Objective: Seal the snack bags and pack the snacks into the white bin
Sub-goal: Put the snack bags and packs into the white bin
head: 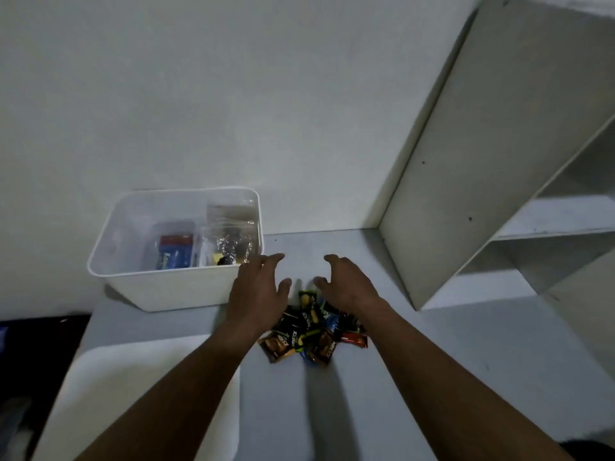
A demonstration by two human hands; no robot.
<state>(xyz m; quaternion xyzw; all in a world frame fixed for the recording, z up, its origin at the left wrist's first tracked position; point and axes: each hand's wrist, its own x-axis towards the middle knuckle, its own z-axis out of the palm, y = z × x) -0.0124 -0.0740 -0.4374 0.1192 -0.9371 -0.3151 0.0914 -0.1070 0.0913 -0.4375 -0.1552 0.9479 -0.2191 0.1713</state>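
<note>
two hands hover spread and empty over a heap of small snack packets [312, 327] on the table [432, 361], the left hand [258, 291] just beside the white bin [173, 287], the right hand [349, 284] on the far side of the heap. best, i think, to cup both palms round the heap and scoop it together, so none slide off. inside the bin lie a clear zip bag [233, 234] and a blue box [176, 254], with room left. the shelf unit [466, 161] crowds the right; the table's left edge is close.
</note>
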